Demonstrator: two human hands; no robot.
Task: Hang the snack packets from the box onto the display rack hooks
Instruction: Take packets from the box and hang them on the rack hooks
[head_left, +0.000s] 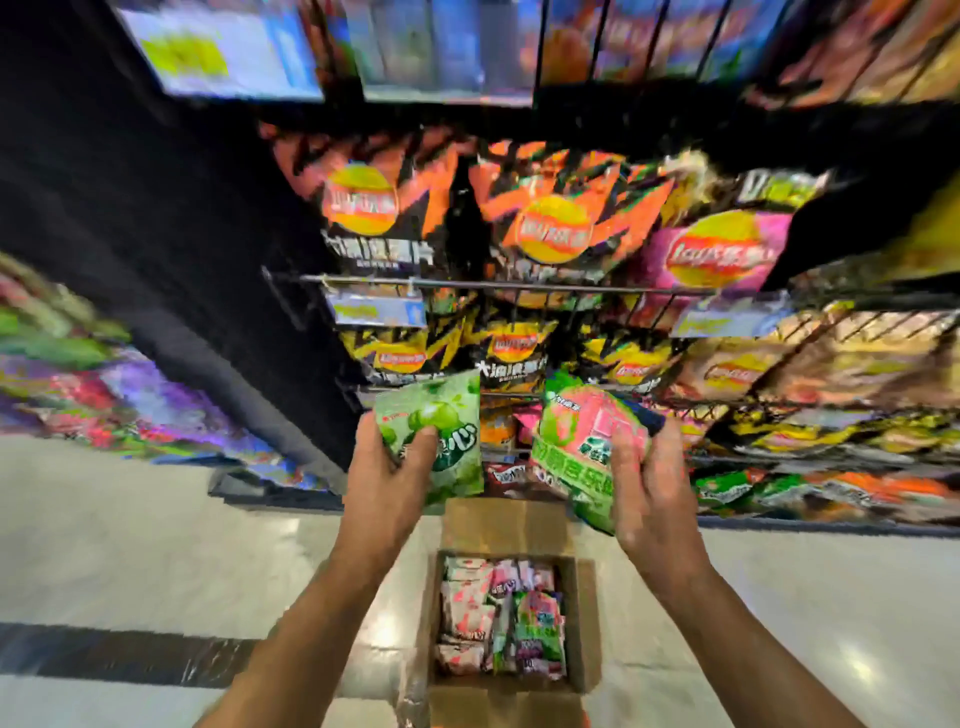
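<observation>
Left hand (387, 483): fingers curled round the lower part of a green packet (441, 410), thumb across its face.
Right hand (649, 488): clamped on a pink-and-green packet (576, 441); whether another lies behind it I cannot tell.
Handling: likely light, soft, slick film pouches; best pinched just under the top seal, leaving any hang hole free.
Position: both packets are raised above the box, near the display rack (519, 285).
Box (506, 527): open cardboard on the floor (156, 545), with many packets packed close inside.
Rack: chip bags (556, 228) fill the rows; hooks too blurred to find.
</observation>
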